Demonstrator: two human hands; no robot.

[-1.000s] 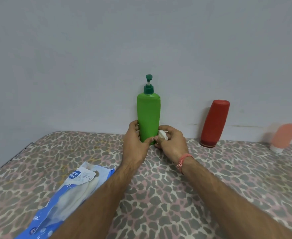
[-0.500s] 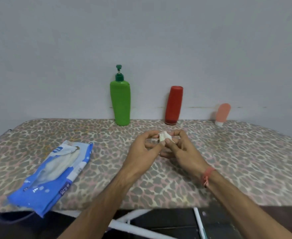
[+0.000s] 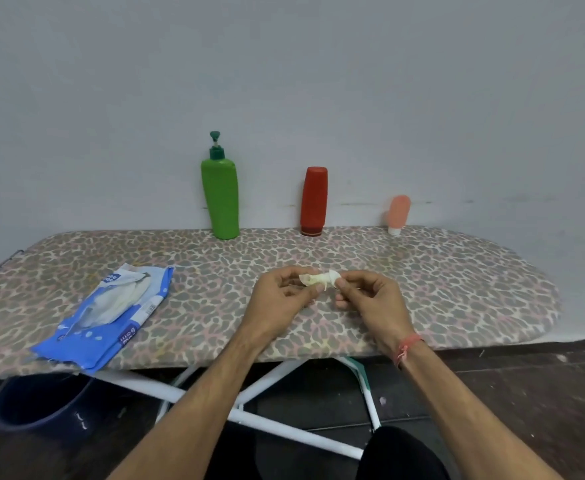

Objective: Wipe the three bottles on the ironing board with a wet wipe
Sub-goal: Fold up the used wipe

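both hands are holding a small twisted wipe [image 3: 320, 279] above the middle of the board [image 3: 457, 289]. the left hand [image 3: 279, 299] is pinching one end with thumb and fingers, and the right hand [image 3: 374, 299] is pinching the other end in the same way, so the wipe is stretching between them. a red thread [image 3: 407, 346] is sitting around the right wrist.

the three bottles are standing in a row at the far edge of the board, close to the wall [image 3: 284, 81]: the green bottle [image 3: 220, 199] with a pump on the left, the red bottle [image 3: 314, 202] in the middle on its cap, and the small pink bottle [image 3: 398, 213] on the right, leaning a little. i cannot read any label on them.

the blue pack [image 3: 107, 317] of wipes is lying on the left part of the board, its lower corner hanging over the near edge. some white letters are showing on it, but they are too small and turned to read.

between the hands and the bottles the leopard cover is lying bare, and the rounded right end of the board also. under the board the white legs [image 3: 249, 420] are crossing, and a dark bucket [image 3: 38, 403] is standing on the floor at the left.
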